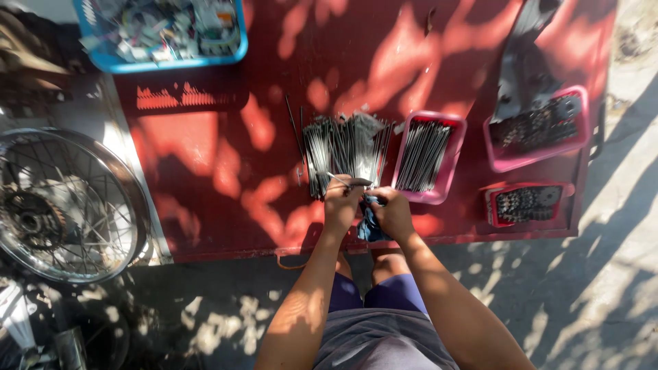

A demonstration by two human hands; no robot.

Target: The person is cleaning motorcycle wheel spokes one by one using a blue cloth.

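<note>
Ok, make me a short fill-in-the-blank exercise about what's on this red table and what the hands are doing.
1. The left hand holds a thin metal ____ above the loose pile of spokes.
2. The right hand grips a dark blue ____.
3. More spokes lie in a ____ tray to the right of the pile.
4. The spoked wheel lies to the ____ of the red table.

Missing words: spoke; cloth; pink; left
</note>
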